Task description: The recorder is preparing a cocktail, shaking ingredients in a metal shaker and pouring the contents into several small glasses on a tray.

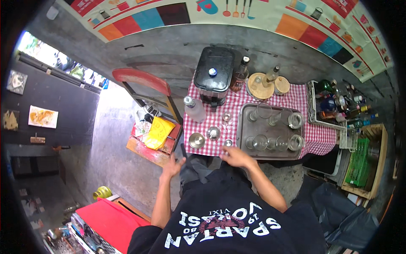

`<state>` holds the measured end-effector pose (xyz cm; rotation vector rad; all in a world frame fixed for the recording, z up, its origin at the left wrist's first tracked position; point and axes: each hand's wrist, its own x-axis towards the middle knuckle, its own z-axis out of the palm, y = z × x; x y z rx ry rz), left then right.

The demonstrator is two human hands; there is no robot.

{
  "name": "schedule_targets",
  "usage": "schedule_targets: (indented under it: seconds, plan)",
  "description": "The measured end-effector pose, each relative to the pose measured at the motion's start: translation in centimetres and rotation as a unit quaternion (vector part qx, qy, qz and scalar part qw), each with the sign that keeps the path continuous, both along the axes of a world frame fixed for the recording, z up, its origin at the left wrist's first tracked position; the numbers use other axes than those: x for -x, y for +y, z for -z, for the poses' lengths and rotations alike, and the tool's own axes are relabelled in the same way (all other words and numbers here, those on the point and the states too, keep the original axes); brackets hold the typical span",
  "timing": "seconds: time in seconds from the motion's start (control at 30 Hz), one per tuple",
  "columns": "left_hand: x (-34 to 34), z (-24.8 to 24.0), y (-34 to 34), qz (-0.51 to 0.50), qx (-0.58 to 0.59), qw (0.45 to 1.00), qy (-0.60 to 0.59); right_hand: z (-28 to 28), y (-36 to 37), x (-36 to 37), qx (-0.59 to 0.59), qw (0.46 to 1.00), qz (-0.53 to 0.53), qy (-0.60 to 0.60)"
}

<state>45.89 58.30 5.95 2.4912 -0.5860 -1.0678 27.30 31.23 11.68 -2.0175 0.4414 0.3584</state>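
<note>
My left hand (172,165) hangs open below the front left corner of a table covered in a red and white checked cloth (249,101), touching nothing. My right hand (235,156) rests at the table's front edge, fingers curled, beside a small metal cup (228,143); whether it grips anything I cannot tell. Just beyond it lies a metal tray (244,127) with several upturned glasses (260,142). A metal shaker lid (196,140) and a strainer (213,133) lie near the front left of the cloth.
A black ice box (213,74), a clear bottle (194,109), two dark bottles and wooden discs (259,84) stand at the back. A crate of bottles (334,103) sits to the right, a green crate (358,163) beyond. A red chair (146,91) with a yellow cloth stands left.
</note>
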Motion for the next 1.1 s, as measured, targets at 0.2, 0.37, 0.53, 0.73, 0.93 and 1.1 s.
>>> schedule_targets:
  seconds: [0.2, 0.37, 0.53, 0.73, 0.93, 1.1]
  plan:
    - [-5.0, -12.3, -11.3, -0.085, 0.289, 0.953, 0.041, -8.5, -7.0, -10.7, 0.111, 0.922, 0.182, -0.325]
    - [-7.9, -13.2, -16.7, -0.003, 0.400, 0.912, -0.092, -12.3, -9.5, -18.2, 0.314, 0.880, 0.216, -0.285]
    - [-8.3, -8.6, -20.6, 0.045, 0.466, 0.884, 0.007, -8.9, -12.2, -19.6, 0.384, 0.905, 0.083, -0.166]
    - [-7.8, -6.9, -19.6, 0.080, 0.467, 0.880, -0.038, -12.6, -5.9, -17.6, 0.192, 0.908, 0.178, -0.327]
    - [-8.5, -6.4, -19.8, 0.128, 0.506, 0.853, -0.019, -13.4, -2.5, -15.7, 0.221, 0.933, 0.052, -0.279]
    - [-9.3, -6.6, -20.4, 0.118, 0.477, 0.870, -0.041, -13.2, -3.3, -16.9, 0.239, 0.934, 0.000, -0.266]
